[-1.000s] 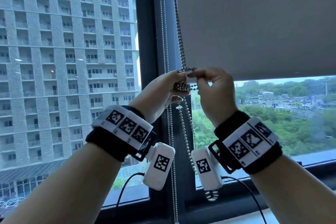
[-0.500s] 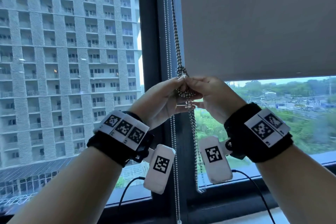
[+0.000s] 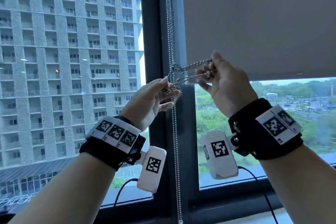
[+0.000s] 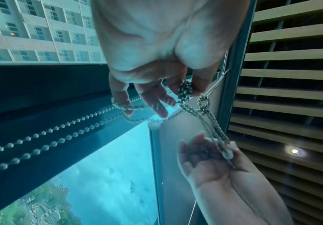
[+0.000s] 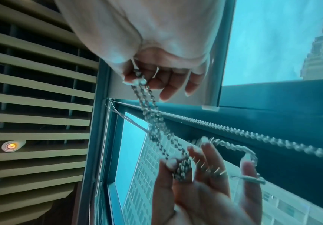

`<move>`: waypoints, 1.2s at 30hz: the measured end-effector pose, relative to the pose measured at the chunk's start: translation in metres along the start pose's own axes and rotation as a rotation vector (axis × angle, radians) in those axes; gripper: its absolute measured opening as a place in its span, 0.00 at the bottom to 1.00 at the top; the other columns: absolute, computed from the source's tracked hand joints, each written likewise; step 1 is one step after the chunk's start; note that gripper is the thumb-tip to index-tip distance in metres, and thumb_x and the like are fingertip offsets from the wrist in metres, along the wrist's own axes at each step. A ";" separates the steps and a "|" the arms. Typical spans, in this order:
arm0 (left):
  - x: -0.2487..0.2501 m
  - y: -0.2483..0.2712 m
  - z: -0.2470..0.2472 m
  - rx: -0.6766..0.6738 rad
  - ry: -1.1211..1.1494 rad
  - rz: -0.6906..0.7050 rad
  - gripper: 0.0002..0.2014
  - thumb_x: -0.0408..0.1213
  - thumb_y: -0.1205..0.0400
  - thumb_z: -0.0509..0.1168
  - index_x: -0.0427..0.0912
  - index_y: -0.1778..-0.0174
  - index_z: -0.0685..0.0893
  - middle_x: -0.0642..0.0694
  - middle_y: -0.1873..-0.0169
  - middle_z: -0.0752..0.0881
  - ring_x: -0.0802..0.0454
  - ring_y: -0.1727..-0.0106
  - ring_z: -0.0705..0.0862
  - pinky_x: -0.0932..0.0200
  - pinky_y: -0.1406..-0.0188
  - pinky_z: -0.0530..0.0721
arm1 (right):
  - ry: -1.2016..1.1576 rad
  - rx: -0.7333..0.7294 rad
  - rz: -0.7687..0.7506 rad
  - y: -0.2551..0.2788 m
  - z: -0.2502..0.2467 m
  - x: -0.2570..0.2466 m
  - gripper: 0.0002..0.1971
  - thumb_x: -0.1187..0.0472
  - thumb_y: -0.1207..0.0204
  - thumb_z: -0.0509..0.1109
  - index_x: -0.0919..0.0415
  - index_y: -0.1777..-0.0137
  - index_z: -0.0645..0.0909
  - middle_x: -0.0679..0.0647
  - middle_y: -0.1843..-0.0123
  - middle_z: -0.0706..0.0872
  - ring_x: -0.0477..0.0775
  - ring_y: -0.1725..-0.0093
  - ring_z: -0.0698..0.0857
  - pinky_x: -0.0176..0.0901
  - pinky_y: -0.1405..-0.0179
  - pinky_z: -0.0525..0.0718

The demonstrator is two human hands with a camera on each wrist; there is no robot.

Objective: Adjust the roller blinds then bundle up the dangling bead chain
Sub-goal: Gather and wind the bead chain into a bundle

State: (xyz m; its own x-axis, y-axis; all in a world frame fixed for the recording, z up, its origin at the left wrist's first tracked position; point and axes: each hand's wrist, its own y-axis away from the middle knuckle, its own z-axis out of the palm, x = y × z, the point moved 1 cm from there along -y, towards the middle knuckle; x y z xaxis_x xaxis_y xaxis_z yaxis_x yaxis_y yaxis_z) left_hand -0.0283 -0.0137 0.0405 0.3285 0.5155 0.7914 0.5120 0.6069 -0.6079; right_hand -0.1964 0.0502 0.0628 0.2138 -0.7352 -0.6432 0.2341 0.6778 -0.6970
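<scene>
A: Two hands are working one silver metal bead chain (image 3: 175,132) beside the dark window frame (image 3: 154,42). The left hand (image 3: 154,100) is pinching a bunched clump of beads between thumb and forefinger, other fingers loosely spread. The right hand (image 3: 224,85) is pinching the doubled strands at its fingertips, out in front of the grey fabric roller blind (image 3: 254,23).

B: Is the span between them taut?

A: It is looking taut, running through a knot-like crossing near the frame. Below the left hand, the rest is hanging straight down toward the sill.

B: Handling notes?

A: Judging it light, fully limp, and slippery: smooth round beads are likely sliding over each other, so loops are probably loosening once tension drops. Best hold is the clump itself, pinched across several strands. The right wrist view is blurring here; possibly a small connector sits at the fingertips.
</scene>
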 end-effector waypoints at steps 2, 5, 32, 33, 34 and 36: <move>0.000 0.000 -0.007 0.044 -0.051 0.034 0.09 0.47 0.21 0.62 0.49 0.64 0.80 0.53 0.62 0.86 0.55 0.54 0.84 0.45 0.40 0.74 | -0.076 -0.077 -0.005 0.002 -0.001 -0.004 0.16 0.51 0.19 0.58 0.57 0.67 0.71 0.47 0.75 0.75 0.50 0.70 0.78 0.48 0.54 0.82; 0.000 0.000 -0.007 0.073 -0.156 0.116 0.06 0.46 0.24 0.65 0.48 0.62 0.82 0.56 0.65 0.86 0.59 0.58 0.83 0.54 0.44 0.76 | -0.039 -0.174 0.023 0.015 -0.005 -0.002 0.14 0.53 0.17 0.56 0.57 0.62 0.71 0.46 0.79 0.62 0.45 0.80 0.61 0.37 0.79 0.71; -0.001 -0.001 0.008 -0.252 -1.704 0.918 0.04 0.41 0.25 0.70 0.52 0.56 0.84 0.53 0.51 0.90 0.49 0.35 0.82 0.43 0.22 0.62 | 0.420 -0.332 0.246 0.084 -0.039 0.097 0.09 0.68 0.18 0.57 0.67 0.52 0.80 0.52 0.78 0.64 0.40 0.85 0.60 0.27 0.87 0.59; -0.001 -0.002 0.008 -0.225 -1.625 0.894 0.02 0.40 0.24 0.69 0.50 0.57 0.83 0.53 0.57 0.89 0.51 0.45 0.86 0.45 0.25 0.67 | 0.394 -0.310 0.226 0.082 -0.040 0.095 0.07 0.68 0.18 0.58 0.64 0.49 0.77 0.53 0.77 0.65 0.40 0.84 0.61 0.27 0.87 0.60; 0.000 -0.003 0.009 -0.184 -1.502 0.848 0.02 0.40 0.23 0.68 0.49 0.57 0.82 0.52 0.61 0.88 0.51 0.54 0.87 0.47 0.30 0.74 | 0.370 -0.285 0.197 0.079 -0.042 0.094 0.05 0.67 0.19 0.58 0.59 0.49 0.74 0.52 0.76 0.67 0.41 0.83 0.63 0.29 0.86 0.62; 0.002 -0.003 0.008 -0.086 -1.168 0.687 0.04 0.39 0.23 0.66 0.50 0.54 0.79 0.52 0.63 0.86 0.50 0.64 0.85 0.49 0.53 0.86 | 0.346 -0.230 0.115 0.072 -0.044 0.089 0.10 0.69 0.20 0.58 0.53 0.56 0.68 0.47 0.75 0.70 0.42 0.80 0.64 0.31 0.84 0.63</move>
State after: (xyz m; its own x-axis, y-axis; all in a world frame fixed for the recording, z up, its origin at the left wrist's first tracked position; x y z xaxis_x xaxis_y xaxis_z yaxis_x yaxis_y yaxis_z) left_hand -0.0356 -0.0095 0.0437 -0.3014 0.9302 -0.2094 0.5799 0.0045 -0.8147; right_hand -0.2029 0.0335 -0.0583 -0.1142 -0.6375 -0.7620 0.0011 0.7669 -0.6418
